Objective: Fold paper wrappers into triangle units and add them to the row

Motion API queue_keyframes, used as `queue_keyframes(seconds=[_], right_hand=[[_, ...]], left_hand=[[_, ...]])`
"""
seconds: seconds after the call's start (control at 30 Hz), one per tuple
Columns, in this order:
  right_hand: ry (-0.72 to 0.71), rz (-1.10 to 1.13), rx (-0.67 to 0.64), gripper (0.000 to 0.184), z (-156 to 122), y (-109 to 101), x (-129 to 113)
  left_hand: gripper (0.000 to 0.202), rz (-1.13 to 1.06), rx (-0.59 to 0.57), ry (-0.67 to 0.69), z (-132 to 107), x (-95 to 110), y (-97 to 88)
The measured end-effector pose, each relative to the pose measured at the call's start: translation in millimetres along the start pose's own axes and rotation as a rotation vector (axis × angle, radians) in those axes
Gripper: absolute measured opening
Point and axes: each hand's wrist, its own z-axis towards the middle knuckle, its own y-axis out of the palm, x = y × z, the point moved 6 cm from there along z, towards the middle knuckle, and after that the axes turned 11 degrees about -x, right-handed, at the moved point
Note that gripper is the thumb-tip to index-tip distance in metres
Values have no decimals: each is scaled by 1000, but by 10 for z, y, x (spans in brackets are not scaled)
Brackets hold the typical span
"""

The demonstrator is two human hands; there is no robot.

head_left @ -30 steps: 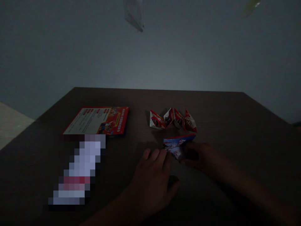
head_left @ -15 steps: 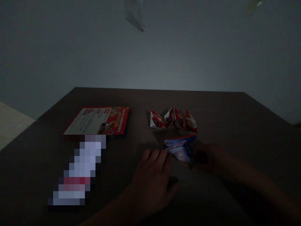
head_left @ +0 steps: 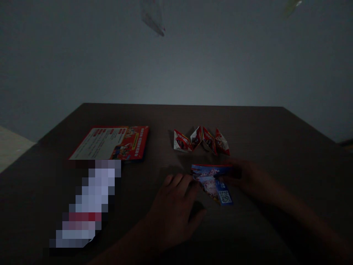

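Observation:
The scene is very dim. A blue printed sheet of paper (head_left: 211, 181), partly folded, lies on the dark wooden table (head_left: 275, 129) between my hands. My left hand (head_left: 173, 209) rests palm down, its fingers laid flat on the paper's left edge. My right hand (head_left: 249, 178) has its fingers on the paper's upper right corner; whether they pinch it is unclear. Just beyond the paper stands a row of small folded red-and-white paper shapes (head_left: 201, 140).
A red-and-white printed leaflet (head_left: 110, 142) lies flat at the left. Nearer me on the left is a blurred-out white and purple patch (head_left: 88, 202). A plain wall rises behind the table's far edge.
My right hand has moved up and to the right, and the blue paper has opened out, so a flap with a square code now shows near me. My left hand has stayed put.

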Motion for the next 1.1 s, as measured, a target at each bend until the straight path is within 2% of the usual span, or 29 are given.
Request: queue_keyframes(seconds=[0.1, 0.2, 0.3, 0.37, 0.5, 0.57, 0.67, 0.77, 0.83, 0.97, 1.1], right_hand=[[-26, 100, -81, 20, 10, 77, -35], [-122, 82, -38, 18, -4, 50, -144], [-267, -21, 14, 15, -53, 18, -286], [-346, -95, 64, 16, -103, 6, -351], [-495, -213, 167, 21, -216, 0, -454], [-573, -253, 210, 24, -269, -8, -522], [-664, -307, 251, 26, -328, -24, -630], [-687, -371, 257, 27, -344, -16, -687], [-694, -397, 227, 27, -329, 18, -688], [-710, -422, 160, 24, -276, 100, -653], [-716, -457, 113, 15, -233, 159, -641]], left_hand=[[29, -77, 95, -12, -6, -56, -52], [16, -182, 250, -144, -25, -210, -104], [37, -259, 396, -277, -64, -373, -118], [48, -295, 378, -262, -50, -415, -90], [45, -311, 265, -120, -12, -379, -80], [40, -295, 293, -77, -24, -354, -139], [24, -253, 397, -15, -54, -311, -247], [12, -190, 488, 55, -80, -265, -311], [9, -131, 491, 90, -79, -234, -314], [12, -28, 434, 135, -69, -177, -291], [18, 15, 331, 109, -54, -179, -231]])
